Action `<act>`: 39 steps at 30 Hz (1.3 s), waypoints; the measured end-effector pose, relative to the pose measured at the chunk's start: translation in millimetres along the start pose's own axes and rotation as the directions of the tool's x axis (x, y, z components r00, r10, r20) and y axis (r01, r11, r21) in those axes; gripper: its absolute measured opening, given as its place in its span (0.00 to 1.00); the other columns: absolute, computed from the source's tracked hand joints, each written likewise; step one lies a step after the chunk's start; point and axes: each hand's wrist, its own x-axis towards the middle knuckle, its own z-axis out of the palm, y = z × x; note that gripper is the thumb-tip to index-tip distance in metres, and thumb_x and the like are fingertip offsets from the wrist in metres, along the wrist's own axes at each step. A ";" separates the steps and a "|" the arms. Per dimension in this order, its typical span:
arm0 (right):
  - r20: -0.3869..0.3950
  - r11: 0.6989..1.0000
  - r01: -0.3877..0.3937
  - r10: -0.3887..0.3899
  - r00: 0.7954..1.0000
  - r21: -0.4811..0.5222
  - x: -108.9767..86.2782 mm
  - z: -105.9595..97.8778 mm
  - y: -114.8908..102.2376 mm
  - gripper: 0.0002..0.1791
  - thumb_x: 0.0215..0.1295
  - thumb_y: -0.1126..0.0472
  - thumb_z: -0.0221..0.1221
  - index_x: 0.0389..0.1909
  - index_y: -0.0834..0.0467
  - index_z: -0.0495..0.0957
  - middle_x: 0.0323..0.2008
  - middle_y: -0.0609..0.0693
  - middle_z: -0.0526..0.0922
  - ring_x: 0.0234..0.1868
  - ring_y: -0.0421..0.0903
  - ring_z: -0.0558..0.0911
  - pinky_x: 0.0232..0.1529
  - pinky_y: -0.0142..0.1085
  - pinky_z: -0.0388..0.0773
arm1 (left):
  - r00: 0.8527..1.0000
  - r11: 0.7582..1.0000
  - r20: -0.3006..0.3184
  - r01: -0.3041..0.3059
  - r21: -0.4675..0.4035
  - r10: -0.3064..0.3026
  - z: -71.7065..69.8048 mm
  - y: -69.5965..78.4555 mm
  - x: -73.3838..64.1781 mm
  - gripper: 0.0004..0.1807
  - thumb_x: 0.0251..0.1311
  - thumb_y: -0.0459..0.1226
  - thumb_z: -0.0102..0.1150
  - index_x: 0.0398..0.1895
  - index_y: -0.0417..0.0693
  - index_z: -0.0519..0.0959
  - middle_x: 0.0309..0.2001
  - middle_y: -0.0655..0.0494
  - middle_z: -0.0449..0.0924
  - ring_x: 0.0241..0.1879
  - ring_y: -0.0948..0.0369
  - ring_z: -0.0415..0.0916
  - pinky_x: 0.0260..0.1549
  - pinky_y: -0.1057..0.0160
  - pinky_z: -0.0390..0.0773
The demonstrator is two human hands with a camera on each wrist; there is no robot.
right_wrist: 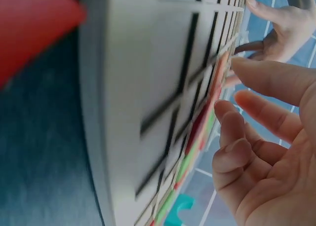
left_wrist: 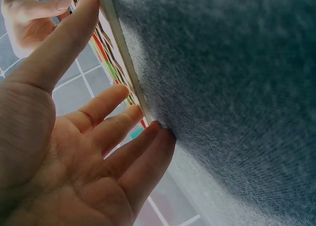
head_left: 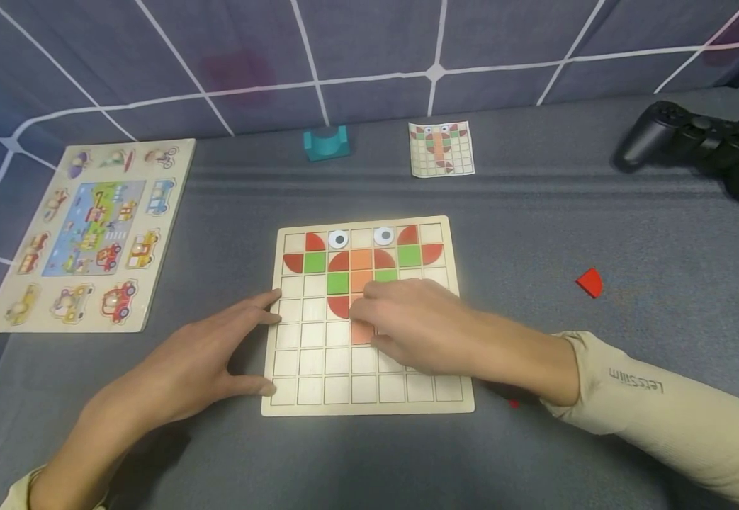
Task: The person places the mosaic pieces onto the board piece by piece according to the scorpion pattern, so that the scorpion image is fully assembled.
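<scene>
A wooden grid board (head_left: 308, 386) lies on the grey cloth, with red quarter-circle tiles (head_left: 339, 307), green square tiles (head_left: 337, 283), a column of orange square tiles (head_left: 361, 333) and two googly-eye tiles (head_left: 339, 239) in its upper part. My left hand (head_left: 184, 361) touches the board's left edge with fingers and thumb spread. Over the middle of the board, my right hand (head_left: 420, 322) has its fingertips by the lower orange tiles and covers some cells. In the right wrist view its thumb and index finger are apart, with nothing visible between them.
A printed pattern card (head_left: 442, 149) and a teal block (head_left: 326, 144) lie behind the board. To the left is a vehicle puzzle (head_left: 171, 159); a black game controller (head_left: 694, 145) sits far right. One loose red quarter-circle (head_left: 591, 282) lies right; another red bit (head_left: 514, 404) shows beside the right forearm.
</scene>
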 end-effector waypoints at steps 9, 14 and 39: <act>0.005 0.998 -0.062 0.062 0.998 0.004 -24.8 -16.3 14.8 0.15 0.57 0.67 0.67 0.46 0.56 0.83 0.38 0.46 0.81 0.37 0.42 0.79 0.38 0.38 0.78 | 1.000 1.000 -0.004 -0.007 -0.005 0.007 -0.4 0.1 -0.6 0.42 0.43 0.54 0.78 0.61 0.50 0.72 0.74 0.50 0.60 0.69 0.47 0.62 0.59 0.40 0.69; -0.034 0.991 -0.127 0.128 0.991 0.040 -53.1 -17.5 32.5 0.13 0.55 0.67 0.68 0.42 0.54 0.82 0.33 0.41 0.78 0.31 0.38 0.75 0.33 0.36 0.75 | 1.000 1.000 -0.006 -0.010 -0.004 0.010 -0.7 -0.7 0.6 0.43 0.43 0.55 0.77 0.63 0.50 0.72 0.73 0.51 0.60 0.69 0.47 0.63 0.58 0.40 0.69; -0.138 0.848 -0.481 0.460 0.877 -0.223 -163.7 -44.1 110.1 0.23 0.54 0.71 0.69 0.53 0.59 0.82 0.40 0.50 0.78 0.31 0.44 0.73 0.29 0.45 0.72 | 0.999 1.000 -0.022 -0.026 -0.002 0.026 0.8 -0.7 -1.2 0.43 0.43 0.56 0.77 0.63 0.53 0.71 0.73 0.52 0.60 0.69 0.48 0.63 0.57 0.40 0.71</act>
